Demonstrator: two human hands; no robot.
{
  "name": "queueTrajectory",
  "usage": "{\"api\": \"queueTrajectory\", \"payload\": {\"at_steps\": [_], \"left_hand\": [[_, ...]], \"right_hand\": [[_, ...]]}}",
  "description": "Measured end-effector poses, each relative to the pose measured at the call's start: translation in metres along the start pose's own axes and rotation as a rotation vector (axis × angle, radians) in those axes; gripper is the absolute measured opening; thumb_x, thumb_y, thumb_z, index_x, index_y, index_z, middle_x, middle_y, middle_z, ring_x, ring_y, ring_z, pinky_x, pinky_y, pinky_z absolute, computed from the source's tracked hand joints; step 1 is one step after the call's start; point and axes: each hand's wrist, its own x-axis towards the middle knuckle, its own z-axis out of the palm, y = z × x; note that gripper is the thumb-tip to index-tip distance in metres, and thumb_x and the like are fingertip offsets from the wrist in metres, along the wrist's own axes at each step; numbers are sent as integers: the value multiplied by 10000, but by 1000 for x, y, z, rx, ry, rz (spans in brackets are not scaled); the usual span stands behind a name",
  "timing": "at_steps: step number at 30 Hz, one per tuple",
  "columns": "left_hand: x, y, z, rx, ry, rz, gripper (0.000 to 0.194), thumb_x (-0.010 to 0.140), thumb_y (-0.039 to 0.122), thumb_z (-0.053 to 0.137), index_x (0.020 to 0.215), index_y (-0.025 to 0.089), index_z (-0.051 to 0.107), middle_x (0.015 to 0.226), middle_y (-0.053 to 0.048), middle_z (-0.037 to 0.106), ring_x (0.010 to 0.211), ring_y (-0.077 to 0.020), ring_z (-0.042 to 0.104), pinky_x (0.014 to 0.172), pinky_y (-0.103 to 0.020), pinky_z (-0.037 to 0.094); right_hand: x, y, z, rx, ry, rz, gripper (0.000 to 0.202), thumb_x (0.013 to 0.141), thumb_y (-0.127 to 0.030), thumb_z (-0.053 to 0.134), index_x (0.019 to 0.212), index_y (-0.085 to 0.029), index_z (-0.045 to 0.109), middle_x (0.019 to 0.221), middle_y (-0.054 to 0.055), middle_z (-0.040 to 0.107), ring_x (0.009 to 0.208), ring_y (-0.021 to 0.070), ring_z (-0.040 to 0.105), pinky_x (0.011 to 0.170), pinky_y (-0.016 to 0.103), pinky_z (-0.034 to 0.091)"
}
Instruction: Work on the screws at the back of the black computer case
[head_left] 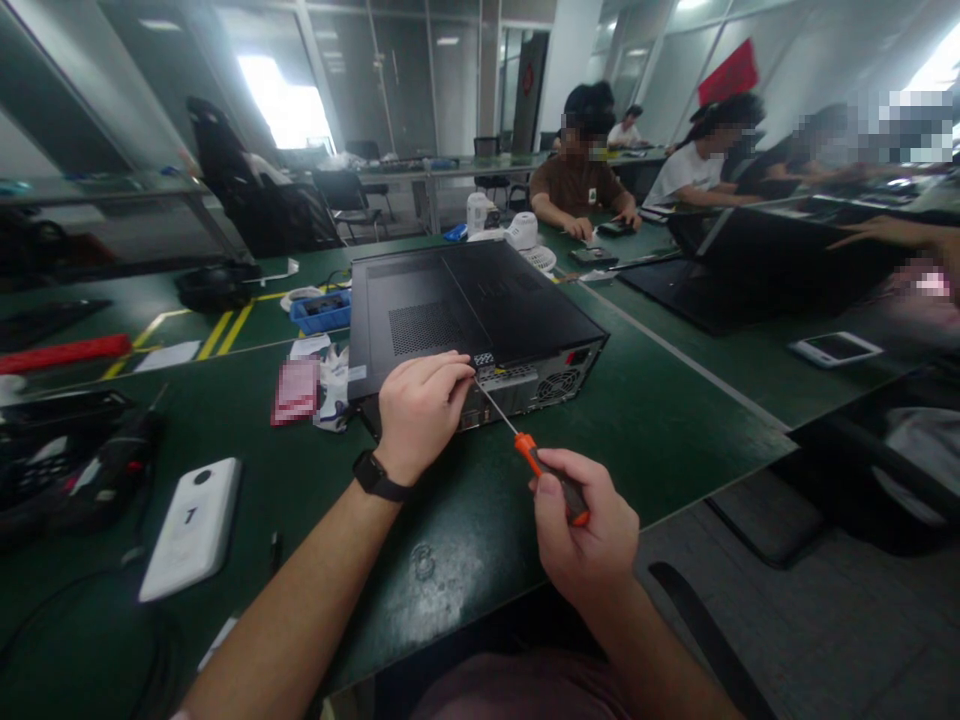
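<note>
A black computer case (480, 300) lies flat on the green table, its metal rear panel facing me. My right hand (585, 515) is wrapped round the orange and black handle of a screwdriver (530, 452). The shaft points up and left, and its tip is at the rear panel's upper edge, beside my left fingertips. My left hand (424, 405), with a black watch on the wrist, rests at the case's rear edge. Its fingers are pressed together there; whatever they may hold is too small to make out.
Left of the case are a blue tray (322, 312) and white gloves (334, 388). A white device (191, 528) lies nearer, at the left. A phone (836, 348) is on the right. Several people sit across and to the right; one person's hand reaches over a black panel.
</note>
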Motion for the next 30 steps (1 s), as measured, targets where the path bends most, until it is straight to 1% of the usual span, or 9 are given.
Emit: {"api": "queueTrajectory", "payload": {"at_steps": [15,22,30], "left_hand": [[1,1,-1,-5,-5,-11,54,966,189,682,956,218,727,1061,-46,829,1041,-231,783,943,-421,574],[0,0,0,1,-23,-33,56,963,190,682,965,223,727,1085,-47,825,1060,-234,774,963,-433,563],[1,4,-1,7,-16,-37,56,952,171,685,958,216,719,1075,-59,826,1052,-241,777,950,-438,566]], "right_hand": [[0,-1,2,-2,-8,-20,162,987,-233,583,1133,-221,652,895,24,791,663,143,752,678,268,626],[-1,0,2,-12,-11,-20,164,985,-236,581,1135,-226,647,899,20,788,695,148,759,680,267,622],[2,-5,0,-1,-10,-30,168,979,-215,576,1131,-227,646,878,14,780,686,152,756,670,271,620]]}}
